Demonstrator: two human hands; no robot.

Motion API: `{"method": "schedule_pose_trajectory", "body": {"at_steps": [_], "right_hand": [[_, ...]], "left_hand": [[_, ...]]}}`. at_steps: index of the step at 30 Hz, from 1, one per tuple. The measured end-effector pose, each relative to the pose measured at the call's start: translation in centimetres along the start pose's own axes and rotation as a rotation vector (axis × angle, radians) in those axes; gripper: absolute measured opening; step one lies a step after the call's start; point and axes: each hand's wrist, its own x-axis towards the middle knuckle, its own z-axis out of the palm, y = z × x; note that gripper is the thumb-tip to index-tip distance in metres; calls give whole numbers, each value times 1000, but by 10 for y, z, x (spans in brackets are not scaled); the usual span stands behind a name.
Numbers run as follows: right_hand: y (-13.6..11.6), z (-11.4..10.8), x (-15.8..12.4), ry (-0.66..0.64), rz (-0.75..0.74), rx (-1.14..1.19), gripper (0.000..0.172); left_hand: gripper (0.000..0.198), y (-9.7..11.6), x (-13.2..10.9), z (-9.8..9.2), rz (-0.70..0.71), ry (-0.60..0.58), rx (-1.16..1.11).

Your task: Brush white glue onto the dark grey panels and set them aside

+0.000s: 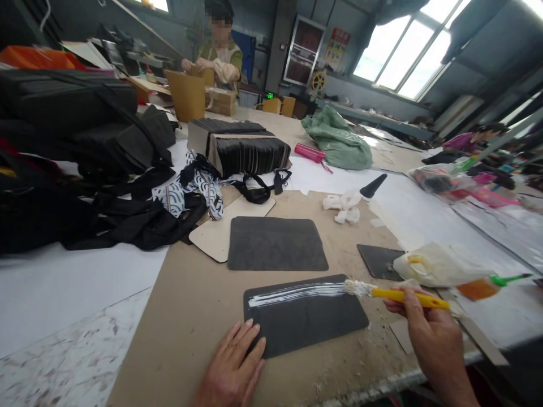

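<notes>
My right hand [432, 333] is closed around the yellow handle of a paintbrush [407, 296]. The white-coated bristles touch the upper right edge of a dark grey rectangular panel [305, 328]. White streaks of a wet-looking coating run along that panel's upper part. My left hand [233, 362] lies flat, fingers stretched, with its tips on the panel's lower left corner. Just beyond is a second dark grey panel [275, 243], without streaks, overlapping a beige board [216, 232]. A smaller dark piece [377, 261] lies partly under a pale plastic-covered container [441, 264] near the brush.
Black straps and fabric [127, 209] are heaped at left. Behind stand a stack of dark pieces [250, 152], a pink pouch [309, 152] and a green sack [339, 138]. An orange glue bottle [479, 288] lies right. Another person [220, 51] works across the table.
</notes>
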Motion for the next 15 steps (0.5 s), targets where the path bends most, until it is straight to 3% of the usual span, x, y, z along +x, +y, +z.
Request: {"method": "schedule_pose_trajectory", "body": {"at_steps": [4, 6, 9, 12, 15], "right_hand": [[-31, 29, -31, -240, 54, 278, 44], [-33, 41, -35, -320, 69, 342, 44], [-17, 36, -18, -213, 88, 255, 50], [-1, 11, 3, -39, 121, 115, 56], [-7, -4, -2, -4, 96, 57, 56]], "left_hand": [[24, 0, 2, 0, 26, 30, 15], [24, -1, 4, -1, 33, 46, 17], [24, -1, 6, -1, 33, 44, 19], [25, 0, 6, -1, 26, 46, 7], [25, 3, 5, -1, 6, 41, -7]]}}
